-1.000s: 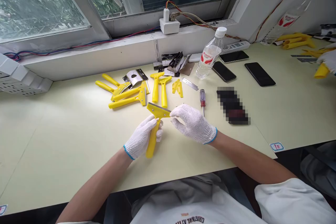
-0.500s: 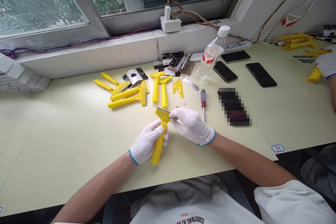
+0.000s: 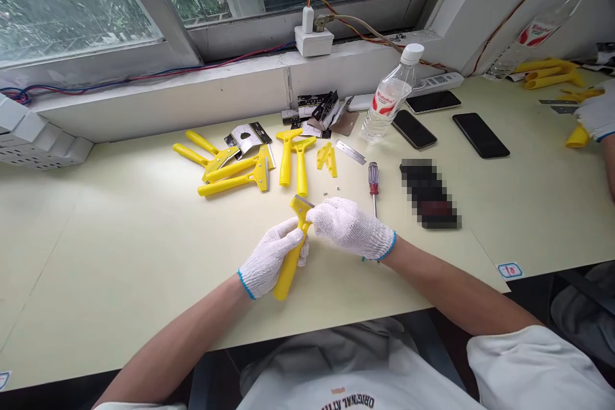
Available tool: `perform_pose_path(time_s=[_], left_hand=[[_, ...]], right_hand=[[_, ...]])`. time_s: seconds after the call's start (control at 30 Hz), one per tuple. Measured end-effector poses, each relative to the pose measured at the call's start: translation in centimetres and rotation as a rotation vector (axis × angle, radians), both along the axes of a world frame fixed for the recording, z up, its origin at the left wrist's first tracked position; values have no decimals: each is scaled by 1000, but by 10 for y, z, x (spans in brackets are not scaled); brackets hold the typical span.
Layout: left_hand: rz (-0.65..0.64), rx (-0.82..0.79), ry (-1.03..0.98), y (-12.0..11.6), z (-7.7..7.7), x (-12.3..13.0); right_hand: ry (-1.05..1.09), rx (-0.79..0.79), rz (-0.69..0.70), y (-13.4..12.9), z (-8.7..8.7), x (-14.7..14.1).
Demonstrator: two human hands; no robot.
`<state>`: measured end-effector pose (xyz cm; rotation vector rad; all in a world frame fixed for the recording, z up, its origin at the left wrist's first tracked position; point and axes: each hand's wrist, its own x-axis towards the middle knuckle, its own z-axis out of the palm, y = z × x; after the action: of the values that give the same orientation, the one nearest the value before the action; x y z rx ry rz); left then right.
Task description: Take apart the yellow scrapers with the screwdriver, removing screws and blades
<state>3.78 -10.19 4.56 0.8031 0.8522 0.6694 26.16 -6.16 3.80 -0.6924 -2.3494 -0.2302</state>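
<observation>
My left hand [image 3: 275,255], in a white knit glove with a blue cuff, is wrapped round the handle of a yellow scraper [image 3: 287,275]. The scraper tilts up and away, with a thin metal blade edge along its head. At the right side of that head, my right hand [image 3: 342,221], gloved alike, has its fingers pinched together and covers part of the head. Whatever its fingertips hold is hidden. Just beyond lie small screws [image 3: 338,188], two yellow scraper handles [image 3: 285,163], yellow head plates [image 3: 327,159] and a loose blade [image 3: 350,152]. A screwdriver [image 3: 373,179] lies by my right hand.
Several yellow scrapers [image 3: 233,187] lie at left near black-and-white packaging [image 3: 248,138]. A water bottle [image 3: 387,99] stands at the back, with phones [image 3: 480,135] to its right. A co-worker's gloved hand [image 3: 598,115] is at far right. White boxes [image 3: 38,138] are stacked at far left.
My right hand has shifted slightly left over the scraper's head and covers more of it. The scraper has turned a little in my left hand. The view has moved slightly.
</observation>
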Motion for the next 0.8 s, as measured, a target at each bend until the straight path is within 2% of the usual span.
perform_pose_path(time_s=[0.07, 0.17, 0.27, 0.33, 0.5, 0.8], left_hand=[[35, -34, -17, 1, 0, 0], [85, -84, -47, 2, -2, -2], [102, -114, -64, 3, -3, -5], [86, -110, -61, 3, -3, -6], [7, -83, -26, 4, -2, -7], [40, -129, -53, 7, -1, -7]], right_hand=[[86, -79, 15, 4, 5, 7], [244, -298, -118, 16, 13, 30], [142, -523, -278, 33, 11, 59], [31, -621, -299, 43, 5, 72], [-36, -706, -277, 50, -13, 74], [58, -754, -310, 53, -20, 66]])
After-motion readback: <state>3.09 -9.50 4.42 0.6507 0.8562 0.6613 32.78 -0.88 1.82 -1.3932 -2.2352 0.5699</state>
